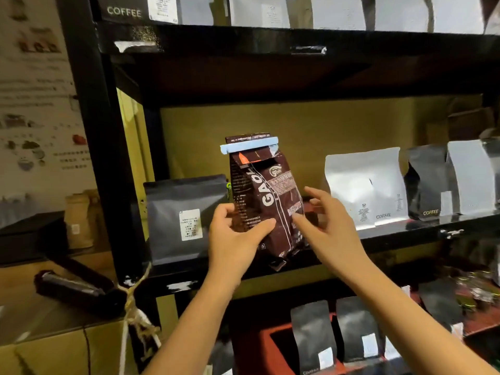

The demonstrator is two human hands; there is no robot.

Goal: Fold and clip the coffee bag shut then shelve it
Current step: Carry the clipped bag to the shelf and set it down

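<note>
A dark brown coffee bag (266, 196) with white lettering stands on the middle shelf (405, 232) of a black rack. Its top is folded over and a light blue clip (249, 148) is clamped across the fold. My left hand (238, 236) grips the bag's lower left side, thumb on the front. To the bag's right, my right hand (328, 226) has its fingers spread, fingertips at or near the bag's lower right edge; I cannot tell if they touch.
A grey bag (184, 220) stands left of the coffee bag, a white bag (368, 185) and more bags to the right. The upper shelf (270, 41) hangs close above. Dark bags (313, 336) fill the lower level. A black object (75, 290) lies on a box at left.
</note>
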